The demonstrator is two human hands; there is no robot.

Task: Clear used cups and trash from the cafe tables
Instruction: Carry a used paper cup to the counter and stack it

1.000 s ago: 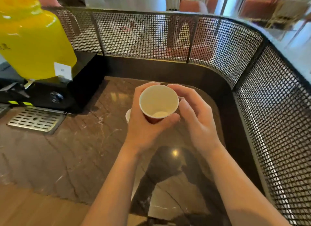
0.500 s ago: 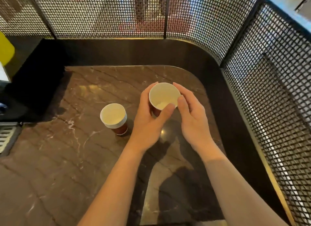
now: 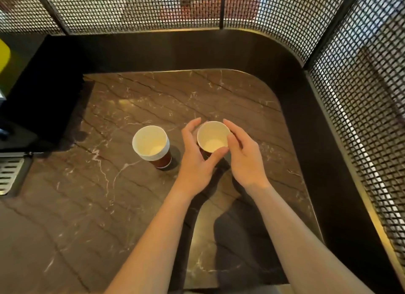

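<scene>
The standing cup (image 3: pixel 151 143) sits upright on the marble counter (image 3: pixel 109 206), at nine o'clock from the left hand (image 3: pixel 195 162) and not touching it. That hand's thumb and fingers curl round the held cup (image 3: pixel 212 137) at its one o'clock. The right hand (image 3: pixel 244 160) curves against the rim from three o'clock. Both forearms reach in from six o'clock.

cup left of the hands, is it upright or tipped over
Upright. The cup stands on its dark base on the marble counter, its white rim and open mouth facing up.
</scene>
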